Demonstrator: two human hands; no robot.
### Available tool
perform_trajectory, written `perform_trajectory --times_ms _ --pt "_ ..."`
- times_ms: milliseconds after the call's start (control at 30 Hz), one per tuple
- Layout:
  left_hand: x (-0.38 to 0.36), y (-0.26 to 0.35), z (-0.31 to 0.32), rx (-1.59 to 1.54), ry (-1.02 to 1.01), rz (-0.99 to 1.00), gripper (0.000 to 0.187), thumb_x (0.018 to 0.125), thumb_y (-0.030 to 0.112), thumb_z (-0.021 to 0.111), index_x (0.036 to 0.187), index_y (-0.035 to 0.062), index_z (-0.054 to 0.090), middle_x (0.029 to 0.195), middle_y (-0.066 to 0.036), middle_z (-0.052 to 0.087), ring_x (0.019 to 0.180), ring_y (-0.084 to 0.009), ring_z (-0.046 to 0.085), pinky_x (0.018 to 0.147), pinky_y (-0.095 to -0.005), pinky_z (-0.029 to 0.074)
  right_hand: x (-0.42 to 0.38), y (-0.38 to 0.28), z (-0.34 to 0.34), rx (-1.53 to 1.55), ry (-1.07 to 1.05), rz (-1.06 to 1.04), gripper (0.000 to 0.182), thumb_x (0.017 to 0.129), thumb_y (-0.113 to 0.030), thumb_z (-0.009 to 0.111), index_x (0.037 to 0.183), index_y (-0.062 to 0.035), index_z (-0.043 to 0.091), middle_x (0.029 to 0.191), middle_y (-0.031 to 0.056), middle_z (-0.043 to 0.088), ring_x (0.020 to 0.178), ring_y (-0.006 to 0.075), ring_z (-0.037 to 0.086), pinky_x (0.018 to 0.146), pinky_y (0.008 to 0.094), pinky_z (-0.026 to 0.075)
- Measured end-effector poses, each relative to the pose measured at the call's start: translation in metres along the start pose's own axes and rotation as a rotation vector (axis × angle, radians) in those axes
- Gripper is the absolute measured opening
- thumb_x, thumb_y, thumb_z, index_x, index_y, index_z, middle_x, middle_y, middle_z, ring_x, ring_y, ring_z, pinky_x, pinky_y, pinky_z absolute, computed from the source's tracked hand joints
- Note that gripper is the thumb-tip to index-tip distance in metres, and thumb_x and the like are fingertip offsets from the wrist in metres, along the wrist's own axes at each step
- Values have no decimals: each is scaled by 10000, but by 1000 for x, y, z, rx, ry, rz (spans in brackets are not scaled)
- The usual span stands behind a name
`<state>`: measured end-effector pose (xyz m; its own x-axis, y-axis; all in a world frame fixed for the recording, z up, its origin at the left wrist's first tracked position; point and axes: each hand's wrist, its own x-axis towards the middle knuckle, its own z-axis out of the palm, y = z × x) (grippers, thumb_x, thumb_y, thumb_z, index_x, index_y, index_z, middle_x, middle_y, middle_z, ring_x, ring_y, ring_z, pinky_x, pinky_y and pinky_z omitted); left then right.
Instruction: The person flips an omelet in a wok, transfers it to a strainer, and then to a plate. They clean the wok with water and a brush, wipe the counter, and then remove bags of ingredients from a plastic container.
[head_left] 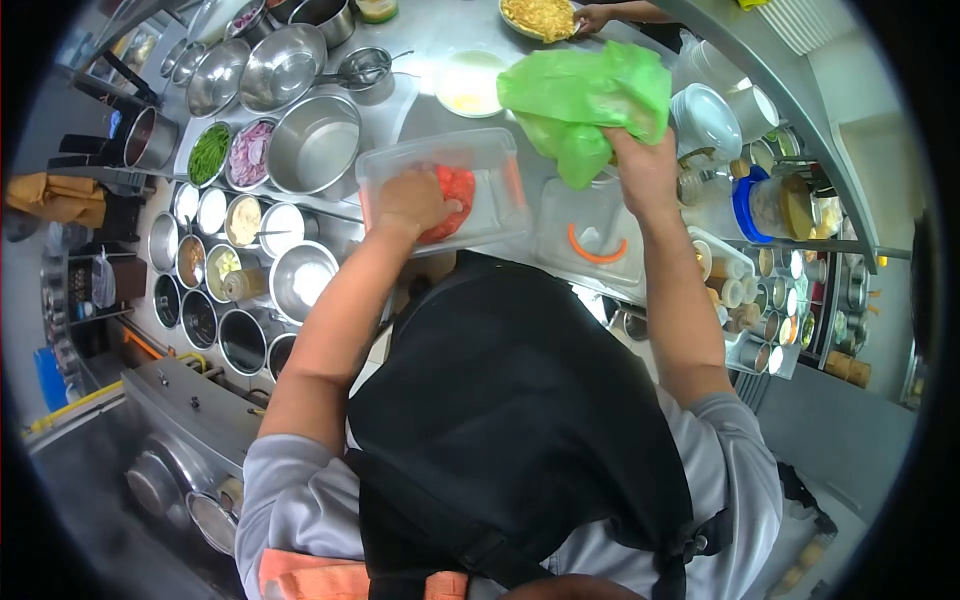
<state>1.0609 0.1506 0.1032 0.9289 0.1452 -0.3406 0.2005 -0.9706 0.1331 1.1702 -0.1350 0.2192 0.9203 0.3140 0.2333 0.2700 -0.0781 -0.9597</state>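
My left hand [408, 200] reaches into a clear plastic container [500, 212]. Its fingers are closed against a lump of bright red food [455, 190] that looks like raw ground meat, and some fingertips are hidden. Raised to the right, my right hand [645, 165] grips a crumpled green plastic bag [590, 95]; what the bag holds, if anything, cannot be seen. Below the bag lies a clear lid [575, 225] with an orange handle [598, 250]. A white plate [470, 85] with yellowish traces stands behind the container.
Steel bowls [315, 145], sliced red onion [250, 155] and chopped greens [208, 155] are on the left. Several pots [243, 340] sit lower left. White bowls [708, 115] are stacked right. Another person's hand [592, 18] touches a plate of yellow food [538, 15] at the back.
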Motion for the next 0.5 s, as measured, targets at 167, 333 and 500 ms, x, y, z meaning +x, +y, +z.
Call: perform_trajectory --times_ms 167,333,500 --pt "35 -10 30 -154 59 26 448 921 301 718 1309 85 654 1171 -230 745 1125 -401 709 960 -516 568 -24 17 -27 44 79 78 346 979 -52 708 1318 5 671 1241 90 717 1107 179 674 963 340 529" --pt "-4 -32 -23 -566 206 179 417 924 101 679 1332 50 613 1169 -227 731 1109 -322 726 948 -447 583 -53 35 -51 13 171 135 406 981 -62 718 1372 -1 630 1294 92 692 1173 187 647 1011 341 503" --pt "-19 -52 -31 -1741 -39 251 575 963 49 741 1494 29 521 1313 -66 675 1124 -159 687 941 -336 594 -70 37 -67 -105 243 148 333 973 -91 714 1294 -5 691 1201 80 735 1091 176 675 960 327 515"
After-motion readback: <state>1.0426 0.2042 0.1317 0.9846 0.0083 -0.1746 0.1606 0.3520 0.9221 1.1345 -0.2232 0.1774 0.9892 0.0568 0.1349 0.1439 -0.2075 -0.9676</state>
